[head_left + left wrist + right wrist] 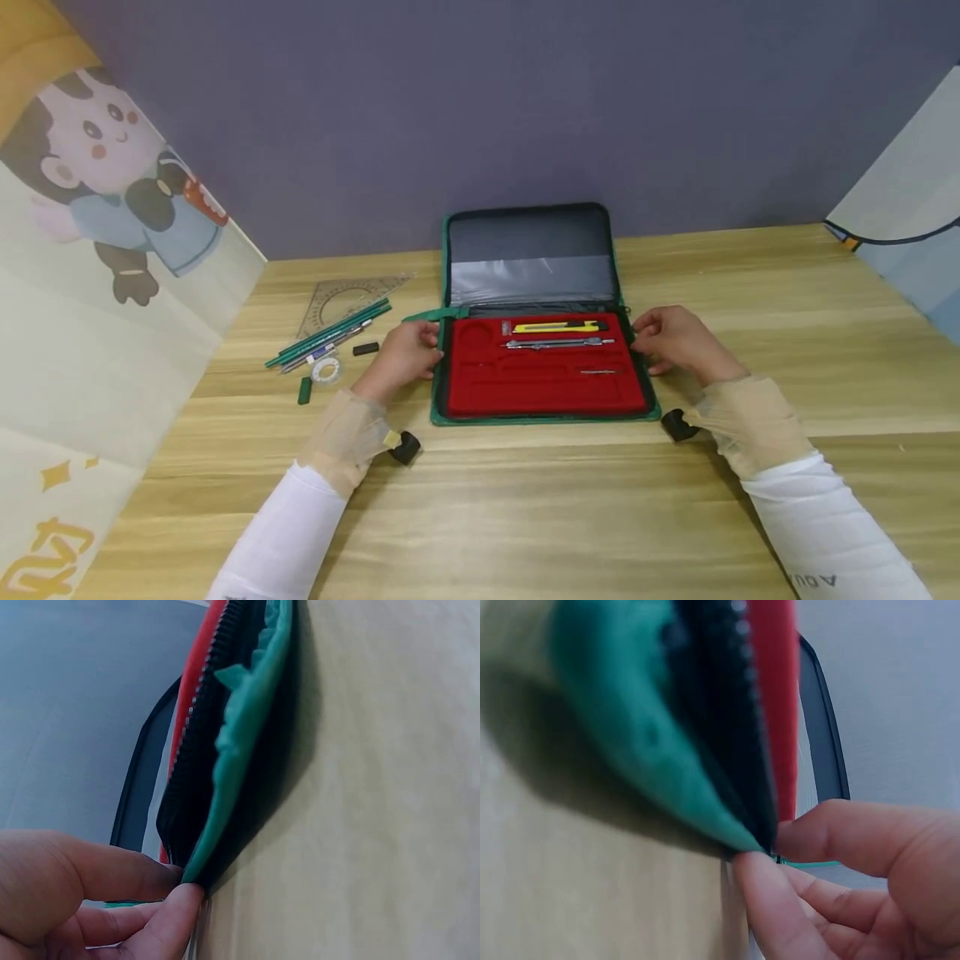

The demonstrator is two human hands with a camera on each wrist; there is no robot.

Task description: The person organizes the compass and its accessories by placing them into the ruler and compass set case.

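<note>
A green zip case (546, 421) lies unfolded on the table, its lid with a clear pocket (528, 279) leaning up at the back. Its red tray (540, 396) holds a yellow utility knife (555, 327), a metal compass (558, 343), a tiny clear box (506, 328) and a thin metal piece (597, 372). My left hand (405, 354) pinches the case's left edge between thumb and finger; the left wrist view shows the green rim (236, 742) in that pinch. On the opposite side, my right hand (678, 340) pinches the right edge, with the zip teeth (754, 682) close by.
Left of the case lie a set square (315, 300), green pencils (330, 332), a white ring-shaped piece (326, 370), a dark block (366, 349) and a green block (304, 390). A purple-grey panel (525, 108) stands behind the table (525, 517).
</note>
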